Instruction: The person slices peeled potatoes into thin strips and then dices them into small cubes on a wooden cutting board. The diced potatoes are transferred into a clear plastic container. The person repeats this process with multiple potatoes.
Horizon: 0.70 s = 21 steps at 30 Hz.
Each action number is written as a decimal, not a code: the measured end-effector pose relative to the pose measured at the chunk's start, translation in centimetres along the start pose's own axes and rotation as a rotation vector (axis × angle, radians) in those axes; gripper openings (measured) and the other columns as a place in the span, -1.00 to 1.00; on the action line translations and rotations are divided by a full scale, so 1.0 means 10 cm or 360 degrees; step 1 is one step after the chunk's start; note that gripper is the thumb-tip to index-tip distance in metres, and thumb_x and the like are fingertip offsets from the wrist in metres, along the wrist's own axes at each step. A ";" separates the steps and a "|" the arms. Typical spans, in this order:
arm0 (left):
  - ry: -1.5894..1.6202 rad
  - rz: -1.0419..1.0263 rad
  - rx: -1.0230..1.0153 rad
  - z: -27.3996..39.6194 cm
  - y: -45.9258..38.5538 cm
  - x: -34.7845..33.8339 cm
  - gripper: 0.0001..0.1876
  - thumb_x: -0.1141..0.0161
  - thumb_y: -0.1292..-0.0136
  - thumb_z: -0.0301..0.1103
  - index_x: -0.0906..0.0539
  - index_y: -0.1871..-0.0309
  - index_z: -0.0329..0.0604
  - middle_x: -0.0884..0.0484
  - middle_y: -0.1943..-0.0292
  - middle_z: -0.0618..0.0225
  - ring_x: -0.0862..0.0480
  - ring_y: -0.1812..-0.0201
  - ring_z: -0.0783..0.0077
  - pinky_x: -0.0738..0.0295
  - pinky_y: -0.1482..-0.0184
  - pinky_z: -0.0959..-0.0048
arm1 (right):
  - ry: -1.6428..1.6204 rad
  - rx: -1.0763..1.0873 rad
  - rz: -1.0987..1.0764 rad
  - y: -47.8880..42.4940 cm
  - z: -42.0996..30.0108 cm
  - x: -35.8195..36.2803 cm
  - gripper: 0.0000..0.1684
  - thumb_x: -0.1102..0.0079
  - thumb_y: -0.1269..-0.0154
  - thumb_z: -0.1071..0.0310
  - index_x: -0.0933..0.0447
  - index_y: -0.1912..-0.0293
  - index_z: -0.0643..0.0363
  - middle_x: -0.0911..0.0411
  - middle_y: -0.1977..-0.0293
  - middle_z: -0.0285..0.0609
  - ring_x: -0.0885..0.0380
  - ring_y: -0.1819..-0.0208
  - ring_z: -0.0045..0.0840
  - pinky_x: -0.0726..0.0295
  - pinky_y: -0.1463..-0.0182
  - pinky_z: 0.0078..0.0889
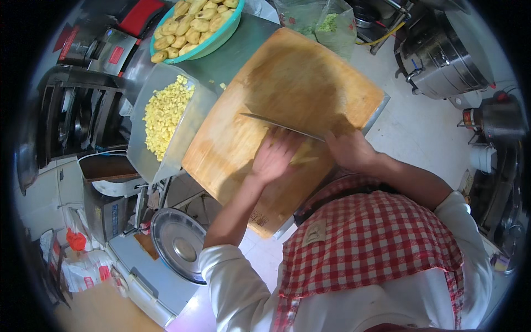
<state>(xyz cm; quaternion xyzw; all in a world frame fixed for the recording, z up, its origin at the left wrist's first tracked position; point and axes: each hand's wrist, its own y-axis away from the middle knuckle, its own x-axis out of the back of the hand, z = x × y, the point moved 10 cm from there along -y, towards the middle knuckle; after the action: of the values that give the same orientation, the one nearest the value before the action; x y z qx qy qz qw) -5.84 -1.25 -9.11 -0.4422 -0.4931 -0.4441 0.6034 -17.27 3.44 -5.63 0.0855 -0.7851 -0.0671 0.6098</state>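
My right hand [350, 150] grips a kitchen knife [286, 127] at its handle end, the blade reaching left across a wooden cutting board [307, 79]. Just below the blade, my left hand [276, 153] rests over pale yellow cut strips [305, 159], perhaps potato; the fingers and strips are blurred and partly hidden. Left of the board, a translucent plastic bin [199, 99] holds small yellow diced pieces [166, 112]. Peeled potatoes [193, 29] fill a turquoise plastic basin [215, 41] beyond it.
Clear plastic bags [338, 31], one with chopped greens, lie past the board's far edge. A large steel pot [446, 58] stands at the upper right. A round metal lid [180, 245] is at the lower left. Small yellow bits lie on the table [236, 45] between bin and board.
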 end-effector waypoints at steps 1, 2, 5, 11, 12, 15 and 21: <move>-0.0010 0.0006 -0.0023 0.00 0.01 0.00 -0.10 -0.40 0.10 0.17 -0.40 -0.38 0.14 -0.42 -0.30 0.25 -0.29 -0.41 0.24 0.00 -0.47 -0.10 | -0.0061 0.0021 -0.0043 -0.03 0.05 -0.02 -0.73 -0.03 -0.31 0.28 -0.44 0.08 0.23 -0.59 0.51 0.10 -0.62 0.40 0.02 -0.56 0.34 0.08; -0.0020 0.0011 -0.0046 0.01 0.01 0.01 -0.11 -0.39 0.09 0.17 -0.40 -0.38 0.17 -0.43 -0.29 0.25 -0.30 -0.40 0.24 0.00 -0.47 -0.09 | -0.0121 0.0042 -0.0086 -0.07 0.17 -0.04 -0.73 -0.02 -0.34 0.25 -0.45 0.09 0.22 -0.59 0.51 0.11 -0.62 0.39 0.02 -0.55 0.32 0.09; -0.0065 -0.0066 -0.0028 0.08 -0.16 0.05 -0.18 -0.34 0.04 0.21 -0.44 -0.36 0.30 -0.42 -0.29 0.20 -0.29 -0.40 0.14 0.03 -0.49 -0.06 | -0.0439 -0.0080 -0.0060 -0.09 0.39 0.22 -0.69 -0.01 -0.42 0.18 -0.43 0.11 0.26 -0.54 0.53 0.15 -0.57 0.37 0.09 -0.51 0.30 0.08; -0.0036 0.0256 0.0432 -0.09 -0.33 -0.05 -0.28 -0.31 -0.03 0.17 -0.50 -0.30 0.19 -0.46 -0.22 0.17 -0.37 -0.30 0.05 -0.23 -0.31 -0.07 | -0.0535 -0.0215 0.0197 0.00 0.82 0.56 -0.74 -0.02 -0.44 0.22 -0.36 0.16 0.26 -0.50 0.51 0.19 -0.51 0.38 0.16 -0.43 0.31 0.11; -0.0095 0.0321 0.0670 -0.17 -0.34 -0.06 -0.30 -0.30 -0.07 0.15 -0.50 -0.30 0.17 -0.44 -0.23 0.14 -0.37 -0.28 0.05 -0.24 -0.26 -0.04 | -0.0516 -0.0236 0.0250 0.01 0.88 0.59 -0.74 -0.03 -0.40 0.24 -0.39 0.13 0.26 -0.55 0.52 0.17 -0.56 0.38 0.13 -0.52 0.24 0.12; -0.0218 0.0467 0.1273 -0.27 -0.34 -0.06 -0.33 -0.26 -0.16 0.12 -0.48 -0.32 0.10 -0.40 -0.27 0.09 -0.38 -0.24 0.06 -0.27 -0.16 0.02 | -0.0290 -0.0278 0.0325 0.04 0.96 0.54 -0.75 -0.06 -0.35 0.28 -0.39 0.10 0.26 -0.55 0.55 0.16 -0.58 0.39 0.09 -0.53 0.31 0.10; -0.0194 0.0461 0.1543 -0.32 -0.23 0.01 -0.27 -0.20 -0.23 0.08 -0.34 -0.39 -0.08 -0.40 -0.26 0.16 -0.34 -0.25 0.14 -0.17 -0.22 0.05 | 0.0098 -0.0080 0.0014 0.00 0.59 -0.06 -0.78 -0.03 -0.35 0.29 -0.37 0.14 0.24 -0.58 0.56 0.09 -0.63 0.44 -0.03 -0.53 0.41 0.05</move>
<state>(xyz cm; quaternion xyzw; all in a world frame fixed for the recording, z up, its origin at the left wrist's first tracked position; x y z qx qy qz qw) -7.40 -4.80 -9.23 -0.2002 -0.6105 -0.0493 0.7647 -22.81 3.56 -7.64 0.0688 -0.7643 -0.0815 0.6360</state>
